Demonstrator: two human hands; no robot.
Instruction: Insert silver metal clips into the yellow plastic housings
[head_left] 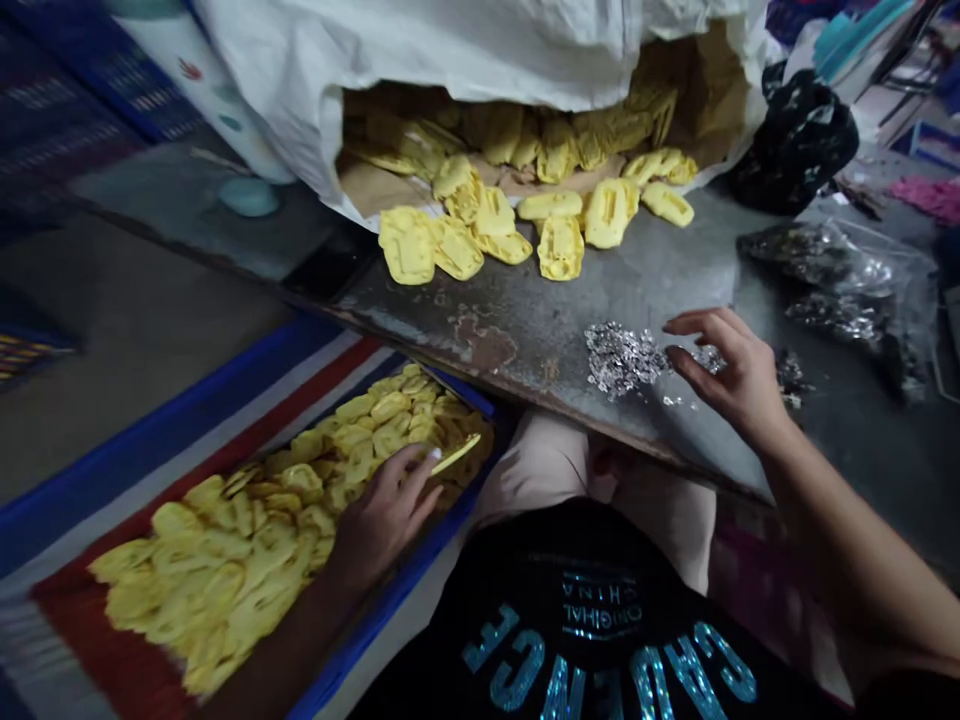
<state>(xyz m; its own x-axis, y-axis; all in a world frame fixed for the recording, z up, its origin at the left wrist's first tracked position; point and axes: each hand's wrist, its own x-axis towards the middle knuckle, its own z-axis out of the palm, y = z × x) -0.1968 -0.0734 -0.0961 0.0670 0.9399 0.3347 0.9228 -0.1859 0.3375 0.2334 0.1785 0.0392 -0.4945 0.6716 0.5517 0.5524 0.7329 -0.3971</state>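
My left hand [386, 515] reaches down over a striped woven bag [247, 385] filled with several yellow plastic pieces [247, 540]. Its fingertips pinch one thin yellow piece [455, 455] at the bag's right edge. My right hand [731, 375] hovers over the grey worktable [525, 320], fingers curled and slightly apart, touching a small heap of shiny metal bits [622, 357]. Whether it holds any of them I cannot make out.
A large white sack [450, 50] lies open at the back, spilling more yellow pieces [487, 230] onto the table. A black bag [799, 140] and clear plastic bags of metal parts [832, 290] sit at the right. A light blue object [249, 196] stands at the back left.
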